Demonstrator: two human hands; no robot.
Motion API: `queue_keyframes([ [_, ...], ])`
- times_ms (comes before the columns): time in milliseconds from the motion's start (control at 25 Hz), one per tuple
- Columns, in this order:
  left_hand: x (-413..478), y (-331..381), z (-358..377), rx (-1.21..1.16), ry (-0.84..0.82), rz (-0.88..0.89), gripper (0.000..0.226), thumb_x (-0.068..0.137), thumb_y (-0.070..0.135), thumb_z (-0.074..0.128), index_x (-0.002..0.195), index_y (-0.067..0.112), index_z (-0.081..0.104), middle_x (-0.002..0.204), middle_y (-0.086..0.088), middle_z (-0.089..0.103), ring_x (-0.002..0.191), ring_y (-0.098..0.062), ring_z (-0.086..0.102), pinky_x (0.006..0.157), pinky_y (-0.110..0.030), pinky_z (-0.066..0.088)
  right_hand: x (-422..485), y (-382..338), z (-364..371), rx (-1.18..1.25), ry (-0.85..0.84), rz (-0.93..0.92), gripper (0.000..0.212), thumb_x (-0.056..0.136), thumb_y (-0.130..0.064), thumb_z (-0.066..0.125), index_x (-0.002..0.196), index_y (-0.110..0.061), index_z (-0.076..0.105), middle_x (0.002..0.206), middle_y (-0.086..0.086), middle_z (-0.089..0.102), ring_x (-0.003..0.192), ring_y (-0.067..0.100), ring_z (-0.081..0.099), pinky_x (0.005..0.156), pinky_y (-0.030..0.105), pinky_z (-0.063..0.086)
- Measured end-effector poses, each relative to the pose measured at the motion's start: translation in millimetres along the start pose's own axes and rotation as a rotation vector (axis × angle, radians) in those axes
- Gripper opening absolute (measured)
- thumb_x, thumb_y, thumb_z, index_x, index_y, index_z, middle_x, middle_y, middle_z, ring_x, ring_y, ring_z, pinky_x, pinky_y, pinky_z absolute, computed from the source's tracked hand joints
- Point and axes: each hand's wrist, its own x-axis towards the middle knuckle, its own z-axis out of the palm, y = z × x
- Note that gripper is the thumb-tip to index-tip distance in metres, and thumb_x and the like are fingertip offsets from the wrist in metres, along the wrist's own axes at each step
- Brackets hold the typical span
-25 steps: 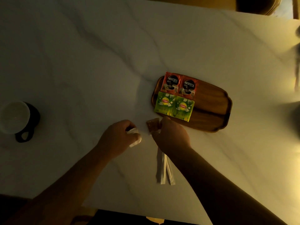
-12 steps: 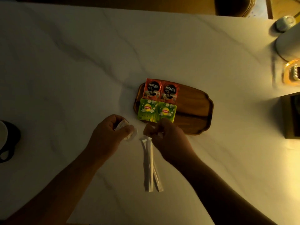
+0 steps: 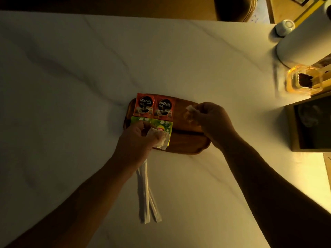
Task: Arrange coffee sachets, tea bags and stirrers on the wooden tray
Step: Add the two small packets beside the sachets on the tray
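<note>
A wooden tray [image 3: 188, 144] lies on the marble table. Two red coffee sachets [image 3: 154, 106] sit side by side at its far left, with two green tea bags [image 3: 162, 125] just in front of them. My left hand [image 3: 138, 138] hovers over the tea bags, shut on a small white packet [image 3: 159, 138]. My right hand [image 3: 213, 120] is over the right half of the tray, pinching a small brownish packet [image 3: 190, 111]. Two paper-wrapped stirrers [image 3: 146, 192] lie on the table in front of the tray, partly under my left forearm.
A white cylindrical appliance [image 3: 302, 43] and a small white cup [image 3: 284, 27] stand at the far right. A clear container [image 3: 302, 81] sits on a dark box [image 3: 311, 122] at the right edge. A chair back [image 3: 234, 8] shows beyond the table.
Both hands have lifted off the table and moved forward over the tray, each carrying its small packet. The view has shifted; the black mug at the left is out of frame.
</note>
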Motion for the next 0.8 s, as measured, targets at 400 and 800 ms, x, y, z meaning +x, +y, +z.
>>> queue_keyframes([
  [400, 2.8, -15.8, 5.6, 0.0, 0.01, -0.043, 0.026, 0.082, 0.038, 0.076, 0.1, 0.021, 0.067, 0.088, 0.006, 0.072, 0.081, -0.008, 0.07, 0.06, -0.015, 0.051, 18.9, 10.8, 17.1, -0.571, 0.137, -0.363, 0.039, 0.093, -0.026, 0.069, 0.131, -0.021, 0.061, 0.131, 0.006, 0.063, 0.113, 0.02, 0.059, 0.076, 0.023, 0.047],
  [800, 6.1, -15.5, 3.1, -0.006, 0.012, -0.028, 0.021, 0.082, 0.04, 0.075, 0.092, 0.025, 0.064, 0.086, 0.002, 0.073, 0.078, -0.014, 0.072, 0.068, -0.03, 0.061, -10.3, 53.7, 29.3, -0.985, -0.091, -0.577, 0.087, 0.08, -0.037, 0.085, 0.153, -0.021, 0.042, 0.159, 0.009, 0.043, 0.148, 0.036, 0.031, 0.109, 0.056, 0.042],
])
